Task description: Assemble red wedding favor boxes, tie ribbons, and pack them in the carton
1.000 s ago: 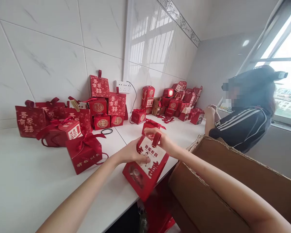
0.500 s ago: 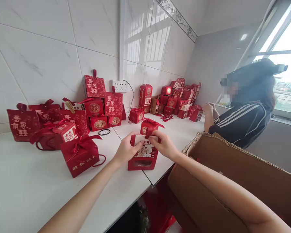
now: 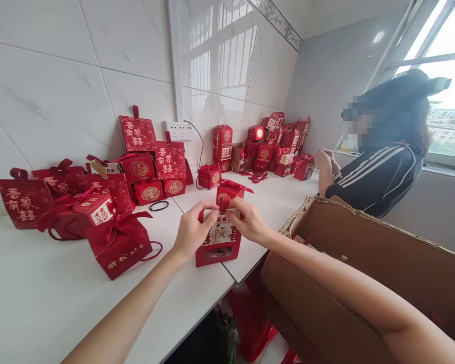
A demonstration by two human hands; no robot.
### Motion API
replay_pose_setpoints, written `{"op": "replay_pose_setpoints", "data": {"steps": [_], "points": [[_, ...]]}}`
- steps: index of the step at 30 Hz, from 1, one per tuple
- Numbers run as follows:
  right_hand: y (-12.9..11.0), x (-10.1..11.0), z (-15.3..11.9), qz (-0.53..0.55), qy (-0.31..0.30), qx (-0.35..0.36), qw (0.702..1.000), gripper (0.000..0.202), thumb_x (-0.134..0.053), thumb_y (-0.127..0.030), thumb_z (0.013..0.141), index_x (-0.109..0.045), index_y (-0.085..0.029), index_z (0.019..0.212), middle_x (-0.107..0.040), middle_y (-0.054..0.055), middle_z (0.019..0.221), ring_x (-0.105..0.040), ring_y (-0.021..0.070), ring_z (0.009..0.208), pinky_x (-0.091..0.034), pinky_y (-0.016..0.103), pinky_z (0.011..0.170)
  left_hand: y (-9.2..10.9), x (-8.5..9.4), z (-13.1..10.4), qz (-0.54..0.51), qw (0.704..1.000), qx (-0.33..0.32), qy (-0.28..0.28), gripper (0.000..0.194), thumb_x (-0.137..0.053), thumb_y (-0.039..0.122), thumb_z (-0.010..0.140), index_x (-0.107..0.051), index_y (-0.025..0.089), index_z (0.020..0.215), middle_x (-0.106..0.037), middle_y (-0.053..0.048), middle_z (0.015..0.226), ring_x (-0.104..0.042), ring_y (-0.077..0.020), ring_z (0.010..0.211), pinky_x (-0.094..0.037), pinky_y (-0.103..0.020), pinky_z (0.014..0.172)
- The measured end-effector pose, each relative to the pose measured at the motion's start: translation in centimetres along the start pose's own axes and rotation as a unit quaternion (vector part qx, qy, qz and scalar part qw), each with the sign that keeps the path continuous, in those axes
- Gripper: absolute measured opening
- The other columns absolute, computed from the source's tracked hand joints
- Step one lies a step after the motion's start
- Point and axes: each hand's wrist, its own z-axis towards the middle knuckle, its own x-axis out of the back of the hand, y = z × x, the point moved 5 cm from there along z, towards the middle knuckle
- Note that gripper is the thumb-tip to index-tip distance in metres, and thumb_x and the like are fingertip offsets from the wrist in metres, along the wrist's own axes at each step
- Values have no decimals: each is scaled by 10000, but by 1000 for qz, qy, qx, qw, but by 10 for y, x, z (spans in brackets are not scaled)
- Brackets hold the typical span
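A red gift box [image 3: 217, 253] with a cartoon couple and a clear window stands upright on the white table in front of me. At its top is a red ribbon [image 3: 224, 202], pinched by both my hands. My left hand [image 3: 197, 225] holds the ribbon's left side between thumb and finger. On the other side my right hand [image 3: 248, 220] has its fingers closed on the ribbon. Right behind this box is a smaller red box [image 3: 229, 189] with a bow. My fingers hide part of the box's top edge.
Several red gift boxes [image 3: 119, 247] stand at the left, more [image 3: 265, 156] by the wall. A black ring [image 3: 158, 206] lies on the table [image 3: 163, 303]. An open cardboard box [image 3: 326, 283] is at the right. Beyond it sits a co-worker [image 3: 379, 167] with hands together.
My hands have moved closer together and the ribbon now stands up as a loop above the box. The view has shifted slightly; the gift box stays in place.
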Motion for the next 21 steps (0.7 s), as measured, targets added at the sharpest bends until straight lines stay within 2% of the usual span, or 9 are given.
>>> {"op": "replay_pose_setpoints", "data": {"steps": [5, 9, 11, 14, 16, 18, 20, 21], "points": [[-1, 2, 2, 25, -1, -2, 1000, 94, -401, -163, 780, -461, -213, 727, -482, -3, 747, -479, 133, 663, -400, 249, 610, -4, -3, -1, -12, 1000, 18, 6, 259, -545, 443, 807, -629, 207, 873, -613, 36, 649, -379, -83, 418, -336, -209, 441], [3, -1, 1, 65, -28, -63, 995, 67, -441, -202, 785, -508, -201, 777, -505, -16, 727, -484, 129, 664, -395, 252, 620, -6, -4, 1, -28, 999, 22, 9, 264, -548, 455, 808, -615, 207, 868, -615, 27, 689, -387, -82, 422, -336, -210, 432], [6, -3, 1, 93, -39, -95, 990, 93, -477, -261, 798, -536, -192, 822, -530, -18, 722, -489, 131, 665, -397, 255, 619, -11, -3, 2, -31, 999, 17, 19, 269, -557, 456, 804, -603, 205, 890, -634, 7, 787, -457, -91, 488, -388, -212, 486], [19, -1, 2, 162, -34, -151, 975, 176, -540, -358, 788, -570, -186, 803, -565, -14, 719, -507, 133, 662, -410, 260, 615, -30, -6, -3, -97, 995, 36, 4, 362, -525, 463, 821, -531, 212, 1082, -630, -30, 917, -588, -150, 719, -479, -252, 667], [34, 7, 2, 243, 14, -211, 947, 219, -611, -402, 737, -572, -190, 772, -576, -17, 699, -528, 135, 647, -433, 268, 615, -45, -10, -10, -164, 985, 51, -23, 459, -509, 466, 822, -434, 217, 1200, -611, -56, 1020, -602, -189, 898, -487, -312, 805], [53, 18, -1, 343, 87, -267, 896, 268, -684, -417, 672, -555, -199, 759, -590, -22, 685, -557, 141, 636, -466, 285, 626, -54, -14, -17, -197, 978, 54, -39, 529, -542, 473, 793, -388, 217, 1230, -572, -81, 1136, -569, -216, 1030, -455, -357, 904], [66, 28, -6, 419, 146, -298, 845, 288, -723, -399, 640, -537, -213, 759, -615, -21, 697, -591, 154, 647, -499, 311, 651, -51, -18, -23, -200, 978, 44, -46, 610, -608, 464, 750, -360, 225, 1254, -529, -94, 1225, -545, -228, 1085, -430, -364, 947], [70, 32, -10, 439, 162, -308, 829, 279, -725, -387, 646, -533, -219, 759, -627, -18, 707, -605, 161, 657, -511, 323, 666, -44, -20, -25, -201, 978, 35, -49, 666, -645, 452, 727, -338, 236, 1278, -518, -92, 1245, -546, -227, 1085, -432, -357, 946]]}}
